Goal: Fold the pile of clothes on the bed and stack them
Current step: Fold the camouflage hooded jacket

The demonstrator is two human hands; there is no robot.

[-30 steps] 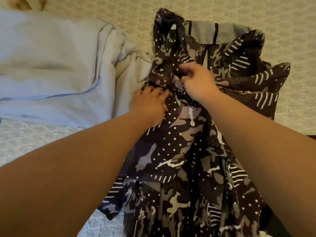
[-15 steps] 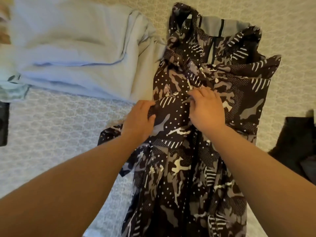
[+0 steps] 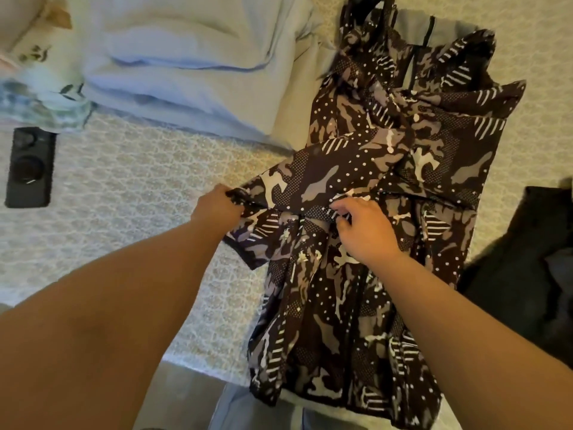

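Note:
A dark patterned jacket (image 3: pixel 366 274) with camouflage, dots and stripes lies lengthwise on the bed, its lower end hanging over the near edge. One sleeve (image 3: pixel 313 178) is drawn out to the left across the jacket's middle. My left hand (image 3: pixel 218 206) grips the end of that sleeve. My right hand (image 3: pixel 366 231) pinches the sleeve fabric over the jacket's centre. A folded light blue garment (image 3: pixel 186 66) lies to the upper left.
The bed cover (image 3: pixel 124 187) has a pale lace pattern. A black phone-like device (image 3: pixel 29 167) lies at the far left. A floral cloth (image 3: pixel 40 97) sits above it. Dark clothing (image 3: pixel 527 268) lies at the right edge.
My left hand has pulled the sleeve end out to the left, stretching it flat. Both hands moved toward me down the jacket, and the view shifted to show the device at left.

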